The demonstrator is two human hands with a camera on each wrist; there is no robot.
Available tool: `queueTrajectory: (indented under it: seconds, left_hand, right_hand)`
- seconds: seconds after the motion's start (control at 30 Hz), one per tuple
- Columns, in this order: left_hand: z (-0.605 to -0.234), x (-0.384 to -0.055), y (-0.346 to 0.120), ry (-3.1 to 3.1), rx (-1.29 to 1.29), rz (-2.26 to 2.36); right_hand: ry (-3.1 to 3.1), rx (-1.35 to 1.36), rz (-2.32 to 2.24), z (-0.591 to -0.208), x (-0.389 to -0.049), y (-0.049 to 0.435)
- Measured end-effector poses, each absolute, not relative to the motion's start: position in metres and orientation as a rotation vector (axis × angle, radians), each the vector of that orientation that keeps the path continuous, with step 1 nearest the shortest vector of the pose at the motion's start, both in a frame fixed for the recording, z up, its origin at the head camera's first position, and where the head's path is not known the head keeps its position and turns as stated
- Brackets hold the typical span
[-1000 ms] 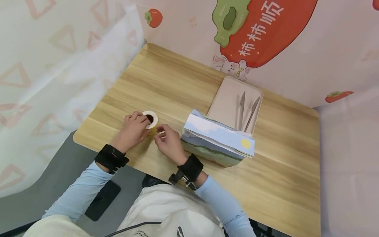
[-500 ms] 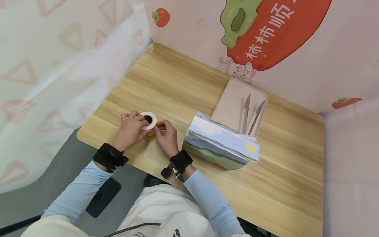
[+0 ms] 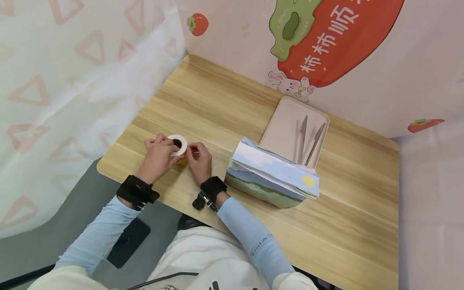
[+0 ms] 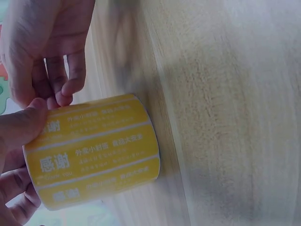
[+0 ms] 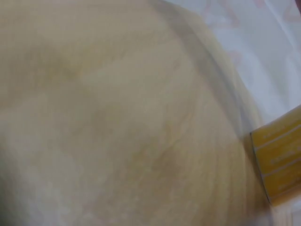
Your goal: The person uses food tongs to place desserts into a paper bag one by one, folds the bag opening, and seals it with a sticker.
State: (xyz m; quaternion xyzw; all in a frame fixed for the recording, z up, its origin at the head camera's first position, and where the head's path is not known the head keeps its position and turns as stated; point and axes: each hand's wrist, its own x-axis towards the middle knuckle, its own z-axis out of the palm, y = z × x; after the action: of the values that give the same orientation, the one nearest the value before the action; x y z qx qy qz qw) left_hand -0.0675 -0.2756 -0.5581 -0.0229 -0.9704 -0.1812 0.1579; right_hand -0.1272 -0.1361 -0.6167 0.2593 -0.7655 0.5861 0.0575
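A roll of yellow labels (image 4: 99,153) with white print stands close over the table's left part, its white end face and dark core turned up in the head view. My left hand (image 3: 156,159) grips it, fingers in the core and thumb on the printed outside. From the other side my right hand (image 3: 200,161) reaches in with curled fingers, thumb and fingertips pinching at the roll's edge. In the left wrist view those right fingertips (image 4: 66,96) lie right at the roll's upper edge, near the left thumb. Only part of the roll shows in the right wrist view.
A landscape-printed paper bag (image 3: 266,187) with a folded top lies right of my hands. Behind it sits a pale pink tray (image 3: 279,121) bearing two metal cutlery pieces (image 3: 314,143). The wooden table (image 3: 348,193) meets printed curtains at the back and sides.
My right hand has moved left to the roll and its fingertips have come together at the edge. The left hand keeps its grip, and the roll has turned slightly. The head view has shifted a little.
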Motion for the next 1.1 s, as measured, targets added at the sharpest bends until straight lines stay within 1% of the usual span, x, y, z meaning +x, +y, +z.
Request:
queueTrajectory:
  seconds: [0.27, 0.53, 0.63, 1.0, 1.1]
  left_hand:
    - [-0.560, -0.064, -0.275, -2.767, -0.038, -0.546]
    - [-0.559, -0.069, -0.275, -2.747, -0.046, -0.569]
    - [-0.559, -0.071, -0.275, -2.741, -0.043, -0.578]
    - [-0.557, -0.077, -0.272, -2.724, -0.072, -0.567]
    - [-0.557, -0.074, -0.273, -2.732, -0.063, -0.557]
  right_hand:
    - [-2.276, 0.825, 1.778, -0.622, -0.124, -0.138]
    - [-2.171, 0.847, 1.714, -0.591, -0.117, -0.137]
    - [-2.153, 0.824, 1.704, -0.587, -0.116, -0.139]
    - [-2.134, 0.724, 1.712, -0.587, -0.117, -0.141]
    - [-2.148, 0.717, 1.750, -0.596, -0.118, -0.141]
